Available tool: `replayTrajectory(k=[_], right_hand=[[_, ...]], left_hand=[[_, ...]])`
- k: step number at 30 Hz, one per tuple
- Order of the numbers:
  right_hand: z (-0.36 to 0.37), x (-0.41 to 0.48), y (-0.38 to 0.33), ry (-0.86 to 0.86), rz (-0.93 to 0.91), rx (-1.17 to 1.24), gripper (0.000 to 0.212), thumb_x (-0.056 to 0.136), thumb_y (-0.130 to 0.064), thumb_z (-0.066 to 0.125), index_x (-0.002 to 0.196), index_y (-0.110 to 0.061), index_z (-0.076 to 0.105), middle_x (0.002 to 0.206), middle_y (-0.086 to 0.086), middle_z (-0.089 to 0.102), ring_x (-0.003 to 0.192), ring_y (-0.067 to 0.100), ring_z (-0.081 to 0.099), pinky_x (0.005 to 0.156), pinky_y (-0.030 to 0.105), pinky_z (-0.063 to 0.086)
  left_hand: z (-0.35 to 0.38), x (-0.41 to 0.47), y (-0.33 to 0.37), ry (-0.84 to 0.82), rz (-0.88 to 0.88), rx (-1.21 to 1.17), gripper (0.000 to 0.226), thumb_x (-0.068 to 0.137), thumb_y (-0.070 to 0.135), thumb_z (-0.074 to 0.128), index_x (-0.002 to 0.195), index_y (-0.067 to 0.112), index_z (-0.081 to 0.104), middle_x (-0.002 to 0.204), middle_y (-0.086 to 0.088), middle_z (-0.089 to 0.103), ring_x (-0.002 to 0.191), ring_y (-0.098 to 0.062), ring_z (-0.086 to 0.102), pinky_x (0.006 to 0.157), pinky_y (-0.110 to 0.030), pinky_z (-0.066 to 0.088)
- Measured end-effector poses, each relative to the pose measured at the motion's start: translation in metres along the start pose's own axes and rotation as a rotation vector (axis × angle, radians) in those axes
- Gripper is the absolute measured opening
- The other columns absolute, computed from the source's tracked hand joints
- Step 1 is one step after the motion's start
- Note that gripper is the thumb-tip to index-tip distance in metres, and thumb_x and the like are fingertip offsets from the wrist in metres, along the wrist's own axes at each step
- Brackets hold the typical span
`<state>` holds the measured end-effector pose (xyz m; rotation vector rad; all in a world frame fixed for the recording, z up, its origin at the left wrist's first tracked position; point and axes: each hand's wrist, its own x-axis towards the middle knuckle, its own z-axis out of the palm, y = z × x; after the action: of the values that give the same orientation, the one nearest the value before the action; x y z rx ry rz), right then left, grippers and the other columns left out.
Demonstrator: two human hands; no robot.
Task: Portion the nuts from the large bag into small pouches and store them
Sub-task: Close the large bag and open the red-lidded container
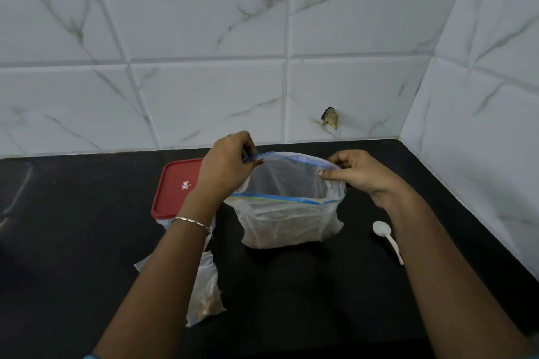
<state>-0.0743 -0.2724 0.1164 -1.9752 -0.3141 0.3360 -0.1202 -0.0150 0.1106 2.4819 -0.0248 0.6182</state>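
Both hands up at the zip-top nut bag (287, 218): left hand (226, 167) and right hand (354, 173) pinch its far rim, mouth open; white spoon (386, 237) lies right of it.

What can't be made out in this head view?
Head view:
Red-lidded container: contents and right side hidden by the left hand and forearm.
Small pouch: top hidden under that forearm.
Large bag: nut kind blurred by cloudy plastic.
Lid logo: too small to read.
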Motion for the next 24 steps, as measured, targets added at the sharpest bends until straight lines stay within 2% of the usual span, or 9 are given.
replayTrajectory(k=[4,7,10,12,14,17,20,22,24], right_hand=[[0.001,-0.001,-0.004,-0.188,-0.012,0.043,0.022,0.078,-0.015,0.078,0.098,-0.008,0.073,0.094,0.007,0.074,0.087,0.015,0.068,0.078,0.026,0.053],[0.003,-0.004,-0.007,-0.275,-0.012,0.073,0.029,0.076,-0.022,0.077,0.101,-0.007,0.073,0.096,0.008,0.074,0.085,0.015,0.068,0.073,0.025,0.052],[0.003,-0.003,-0.005,-0.215,-0.049,0.085,0.018,0.082,-0.019,0.074,0.096,-0.008,0.073,0.085,0.008,0.071,0.075,0.015,0.063,0.067,0.026,0.051],[0.003,-0.001,-0.003,-0.122,-0.079,0.081,0.009,0.085,-0.015,0.072,0.091,-0.009,0.071,0.077,0.004,0.068,0.072,0.014,0.061,0.068,0.028,0.053],[0.003,-0.002,-0.003,-0.092,-0.097,0.014,0.008,0.088,-0.016,0.070,0.093,-0.011,0.069,0.077,0.002,0.067,0.072,0.012,0.062,0.069,0.026,0.054],[0.008,-0.007,-0.005,-0.202,-0.081,-0.050,0.020,0.087,-0.018,0.072,0.105,-0.012,0.068,0.088,0.001,0.071,0.079,0.011,0.067,0.070,0.024,0.055],[0.012,-0.009,-0.006,-0.294,-0.104,-0.181,0.022,0.085,-0.015,0.074,0.107,-0.013,0.070,0.099,0.006,0.074,0.094,0.017,0.070,0.086,0.030,0.057],[0.012,-0.012,-0.008,-0.330,-0.073,-0.168,0.019,0.093,-0.026,0.064,0.105,-0.013,0.072,0.101,0.008,0.074,0.097,0.018,0.069,0.090,0.035,0.055],[0.009,-0.013,-0.009,-0.361,-0.013,-0.116,0.035,0.097,-0.039,0.053,0.105,-0.011,0.072,0.102,0.009,0.074,0.098,0.020,0.068,0.089,0.036,0.056]], left_hand=[[0.003,0.003,0.002,-0.008,0.030,0.042,0.032,0.080,0.021,0.077,0.069,0.024,0.047,0.073,0.009,0.051,0.070,-0.014,0.051,0.065,-0.031,0.045],[0.004,0.002,0.003,-0.010,0.035,0.073,0.036,0.082,0.024,0.074,0.066,0.025,0.043,0.066,0.011,0.045,0.065,-0.011,0.045,0.061,-0.025,0.035],[0.002,0.002,0.002,-0.011,0.008,0.112,0.032,0.083,0.029,0.073,0.068,0.023,0.045,0.066,0.011,0.046,0.067,-0.014,0.047,0.060,-0.027,0.035],[-0.001,0.002,0.001,-0.022,-0.027,0.137,0.033,0.083,0.033,0.073,0.068,0.025,0.045,0.066,0.010,0.048,0.068,-0.014,0.049,0.059,-0.027,0.035],[-0.004,0.004,0.001,-0.058,-0.049,0.138,0.034,0.082,0.035,0.073,0.066,0.027,0.044,0.067,0.010,0.050,0.067,-0.013,0.049,0.059,-0.027,0.035],[-0.005,0.005,0.006,-0.098,-0.057,0.133,0.034,0.082,0.036,0.073,0.066,0.027,0.044,0.067,0.009,0.051,0.065,-0.013,0.049,0.059,-0.027,0.036],[-0.004,0.007,0.008,-0.092,-0.060,0.125,0.030,0.082,0.033,0.073,0.068,0.023,0.048,0.066,0.008,0.051,0.066,-0.015,0.050,0.062,-0.028,0.039],[-0.004,0.008,0.007,-0.069,-0.071,0.114,0.032,0.081,0.033,0.073,0.065,0.023,0.047,0.064,0.007,0.050,0.063,-0.014,0.049,0.062,-0.029,0.039],[-0.005,0.008,0.008,-0.059,-0.076,0.108,0.036,0.081,0.032,0.073,0.061,0.023,0.044,0.061,0.006,0.049,0.060,-0.013,0.046,0.060,-0.028,0.037]])
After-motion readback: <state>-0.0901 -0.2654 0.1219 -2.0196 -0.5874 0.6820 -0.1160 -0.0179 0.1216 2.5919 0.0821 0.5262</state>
